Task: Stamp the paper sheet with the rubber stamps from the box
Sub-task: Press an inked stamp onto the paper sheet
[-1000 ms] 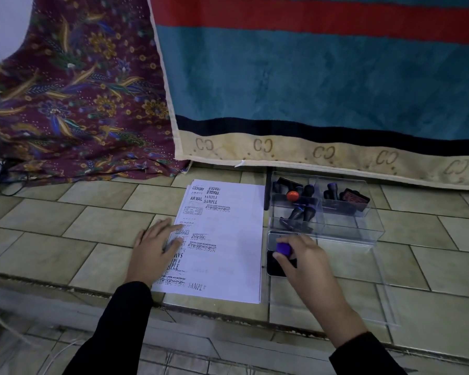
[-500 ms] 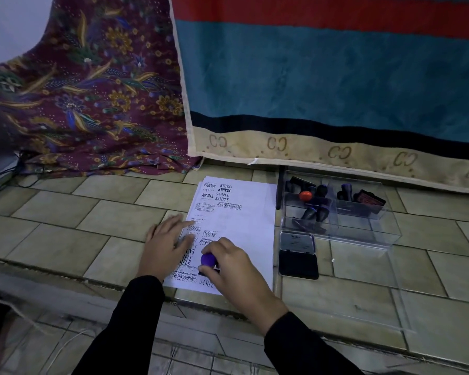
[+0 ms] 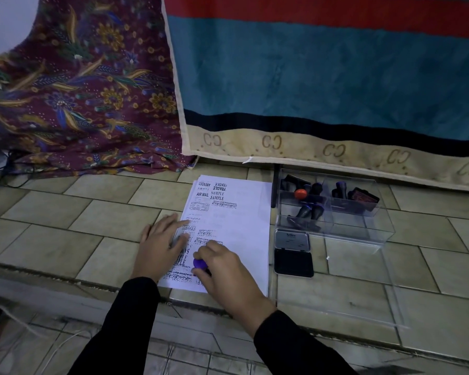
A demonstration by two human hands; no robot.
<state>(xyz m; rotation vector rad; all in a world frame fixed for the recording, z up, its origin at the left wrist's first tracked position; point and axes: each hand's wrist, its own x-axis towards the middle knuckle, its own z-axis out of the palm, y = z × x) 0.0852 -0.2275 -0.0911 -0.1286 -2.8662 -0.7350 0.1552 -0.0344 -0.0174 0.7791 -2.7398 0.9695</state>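
A white paper sheet with several black stamp marks lies on the tiled ledge. My left hand rests flat on the sheet's left edge, fingers straight. My right hand grips a purple-knobbed rubber stamp and holds it down on the sheet's near part. To the right stands a clear plastic box holding several dark stamps and one with an orange knob. An open black ink pad lies in front of the box.
The box's clear lid lies flat on the tiles at the near right. A striped blanket and a flowered cloth hang behind the ledge. Cables trail at the far left. The ledge's front edge drops off below my hands.
My right hand carried the purple stamp from the ink pad left onto the paper and now holds it on the sheet's near part. My left hand stayed on the sheet.
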